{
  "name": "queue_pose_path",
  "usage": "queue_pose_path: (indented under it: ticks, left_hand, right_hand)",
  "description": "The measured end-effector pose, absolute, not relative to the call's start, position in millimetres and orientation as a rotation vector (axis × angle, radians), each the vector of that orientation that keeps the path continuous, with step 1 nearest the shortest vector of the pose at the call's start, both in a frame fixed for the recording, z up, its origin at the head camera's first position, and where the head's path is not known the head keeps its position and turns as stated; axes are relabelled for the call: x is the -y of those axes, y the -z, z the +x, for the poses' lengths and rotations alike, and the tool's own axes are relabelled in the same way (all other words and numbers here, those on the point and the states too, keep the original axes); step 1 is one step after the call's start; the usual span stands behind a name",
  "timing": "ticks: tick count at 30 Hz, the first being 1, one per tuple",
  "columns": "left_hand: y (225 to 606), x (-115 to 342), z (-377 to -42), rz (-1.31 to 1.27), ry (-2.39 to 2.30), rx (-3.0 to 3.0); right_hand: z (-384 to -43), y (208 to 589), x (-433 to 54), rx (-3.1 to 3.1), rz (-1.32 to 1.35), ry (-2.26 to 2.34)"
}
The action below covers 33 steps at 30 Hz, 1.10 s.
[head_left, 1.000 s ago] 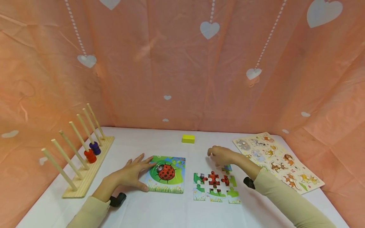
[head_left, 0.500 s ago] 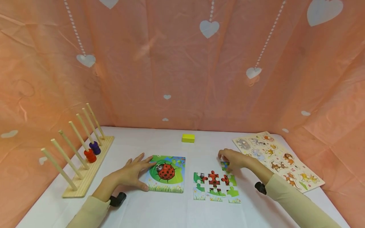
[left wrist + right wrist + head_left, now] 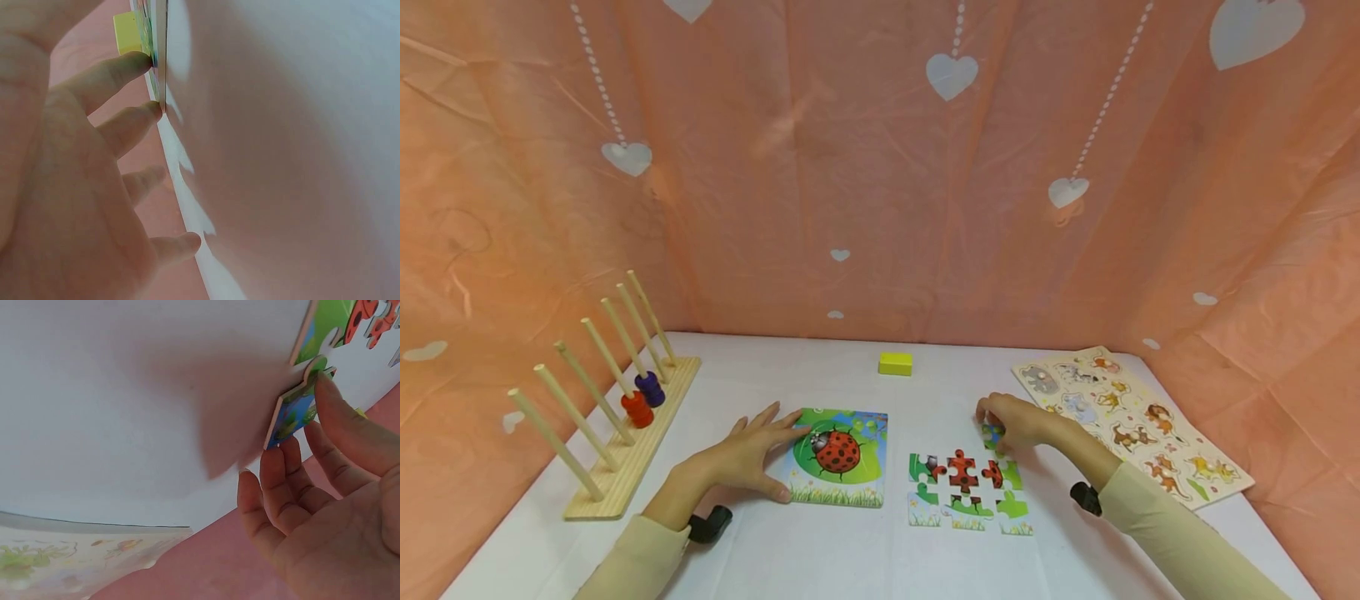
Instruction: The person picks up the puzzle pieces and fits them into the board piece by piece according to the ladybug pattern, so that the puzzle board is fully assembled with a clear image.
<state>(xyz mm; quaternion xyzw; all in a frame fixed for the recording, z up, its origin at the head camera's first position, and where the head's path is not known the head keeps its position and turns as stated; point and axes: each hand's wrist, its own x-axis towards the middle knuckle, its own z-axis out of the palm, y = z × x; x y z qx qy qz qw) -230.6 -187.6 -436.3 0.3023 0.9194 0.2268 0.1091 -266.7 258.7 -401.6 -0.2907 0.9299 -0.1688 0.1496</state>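
A narrow passage runs between the ladybug board (image 3: pixel 842 457) and puzzle pieces (image 3: pixel 962 473), with the yellow block (image 3: pixel 895 364) beyond.

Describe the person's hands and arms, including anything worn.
The left hand and right hand are gloveless. The left sleeve and right sleeve are plain pale beige, ending short of the wrists; a small black device sits by each wrist.
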Motion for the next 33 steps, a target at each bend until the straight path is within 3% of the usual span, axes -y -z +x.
queue_pose_path:
  ticks: [33]
  left_hand:
    - [435, 187, -230, 0.891, -0.671, -2.708]
  right_hand:
    - [-277, 386, -280, -2.484, -1.01, 0.818]
